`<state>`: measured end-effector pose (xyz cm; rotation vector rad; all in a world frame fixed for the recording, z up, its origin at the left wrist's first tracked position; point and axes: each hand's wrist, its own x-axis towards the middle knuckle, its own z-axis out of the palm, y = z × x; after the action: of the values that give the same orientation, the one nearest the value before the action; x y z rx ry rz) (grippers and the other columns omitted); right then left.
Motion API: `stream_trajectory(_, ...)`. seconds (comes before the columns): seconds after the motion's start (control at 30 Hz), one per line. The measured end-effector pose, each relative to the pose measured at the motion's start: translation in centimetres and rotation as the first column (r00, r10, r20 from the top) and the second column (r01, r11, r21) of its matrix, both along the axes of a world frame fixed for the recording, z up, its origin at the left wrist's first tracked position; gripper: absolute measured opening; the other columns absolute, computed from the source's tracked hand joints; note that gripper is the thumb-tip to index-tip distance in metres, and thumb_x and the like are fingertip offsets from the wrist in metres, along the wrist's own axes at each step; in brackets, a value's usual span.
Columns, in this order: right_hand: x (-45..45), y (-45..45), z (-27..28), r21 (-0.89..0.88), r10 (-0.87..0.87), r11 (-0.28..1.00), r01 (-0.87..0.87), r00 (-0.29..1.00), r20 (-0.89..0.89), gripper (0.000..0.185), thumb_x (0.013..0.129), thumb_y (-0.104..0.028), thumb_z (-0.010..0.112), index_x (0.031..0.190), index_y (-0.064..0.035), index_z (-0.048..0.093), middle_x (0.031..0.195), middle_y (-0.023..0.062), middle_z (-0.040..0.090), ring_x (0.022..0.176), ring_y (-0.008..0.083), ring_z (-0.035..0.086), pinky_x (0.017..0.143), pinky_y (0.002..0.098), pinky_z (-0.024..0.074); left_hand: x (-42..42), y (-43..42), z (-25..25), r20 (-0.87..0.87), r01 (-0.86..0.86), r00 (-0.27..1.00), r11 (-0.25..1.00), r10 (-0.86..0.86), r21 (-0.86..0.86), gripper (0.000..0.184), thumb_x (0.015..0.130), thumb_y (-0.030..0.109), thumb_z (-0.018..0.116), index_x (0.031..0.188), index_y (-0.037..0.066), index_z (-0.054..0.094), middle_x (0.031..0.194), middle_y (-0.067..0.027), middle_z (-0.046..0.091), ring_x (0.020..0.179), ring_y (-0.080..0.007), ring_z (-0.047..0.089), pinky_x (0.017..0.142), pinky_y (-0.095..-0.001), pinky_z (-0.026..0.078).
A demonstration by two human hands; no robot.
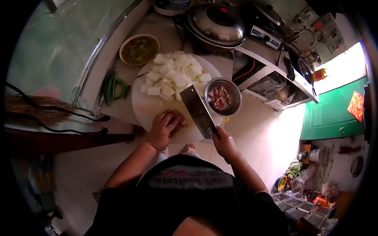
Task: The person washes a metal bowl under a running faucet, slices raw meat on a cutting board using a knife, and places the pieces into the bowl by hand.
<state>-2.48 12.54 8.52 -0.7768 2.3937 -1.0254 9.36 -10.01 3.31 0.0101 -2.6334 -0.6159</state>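
Note:
My right hand (224, 142) grips the handle of a broad cleaver (198, 111), its blade slanting up and left over the round white cutting board (142, 114). On the board's near part my left hand (165, 126) is closed over a piece of reddish meat (179, 118), its fingers covering much of it. A heap of white cubed vegetable (173, 74), perhaps winter melon, covers the far side of the board. To the right of the blade, at the board's edge, a metal bowl (238, 103) holds cut pieces of meat (220, 98).
Beyond the board stand a bowl of greenish soup (139, 49) and a lidded wok (215, 24). Green peppers (115, 87) lie left of the board. A straw broom (35, 108) is at far left, a green door (334, 112) at right.

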Motion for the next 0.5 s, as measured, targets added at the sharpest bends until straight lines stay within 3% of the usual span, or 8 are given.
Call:
stream_trajectory(0.2,-2.1,0.5,1.9,-0.058,0.090,0.994,-0.090,0.996,-0.001,0.023,0.080,-0.009,0.049,0.103,-0.0011,0.050,0.082,0.0236,0.056,0.080,0.0400,0.055,0.067,0.0412,0.0442,-1.9,1.0,1.8,0.135,-0.046,0.990,0.999,0.049,-0.024,0.053,0.057,0.012,0.063,0.109,0.010,0.051,0.115,-0.0131,0.045,0.108,-0.0281,0.042,0.092,-0.0441,0.032)
stream_trajectory(0.27,-2.2,0.3,2.8,-0.079,0.091,0.993,-0.091,0.996,-0.005,0.023,0.081,-0.009,0.050,0.102,-0.0014,0.050,0.082,0.0234,0.056,0.080,0.0400,0.055,0.066,0.0416,0.0442,-1.6,1.4,1.8,0.049,-0.126,0.991,0.986,0.121,0.109,0.048,0.061,0.013,0.064,0.106,0.007,0.051,0.110,-0.0105,0.048,0.105,-0.0282,0.043,0.091,-0.0435,0.032)
stream_trajectory(0.3,-2.1,0.1,3.3,-0.082,0.112,0.990,-0.116,0.993,-0.047,0.022,0.080,-0.009,0.050,0.102,-0.0015,0.050,0.083,0.0225,0.056,0.079,0.0398,0.055,0.065,0.0421,0.0444,-1.3,1.5,1.5,0.052,-0.123,0.992,0.987,0.118,0.105,0.048,0.061,0.013,0.064,0.106,0.007,0.051,0.110,-0.0105,0.048,0.105,-0.0282,0.043,0.091,-0.0435,0.032)
stream_trajectory(0.37,-1.4,-0.3,4.1,-0.078,0.122,0.989,-0.128,0.989,-0.083,0.022,0.080,-0.009,0.050,0.101,-0.0017,0.050,0.083,0.0217,0.056,0.078,0.0396,0.055,0.064,0.0426,0.0445,-0.5,1.8,0.1,-0.181,-0.112,0.978,0.993,0.104,-0.033,0.040,0.065,0.014,0.064,0.102,0.005,0.051,0.103,-0.0095,0.049,0.102,-0.0270,0.044,0.090,-0.0408,0.033)
stream_trajectory(0.5,0.2,-2.3,5.5,0.055,0.261,0.965,-0.255,0.939,-0.225,0.022,0.081,-0.011,0.049,0.102,-0.0032,0.050,0.087,0.0175,0.057,0.074,0.0359,0.057,0.062,0.0424,0.0470,0.0,0.7,-2.0,-0.028,-0.009,1.000,1.000,0.009,-0.006,0.035,0.069,0.016,0.065,0.100,0.006,0.053,0.100,-0.0109,0.048,0.101,-0.0269,0.045,0.090,-0.0405,0.034)
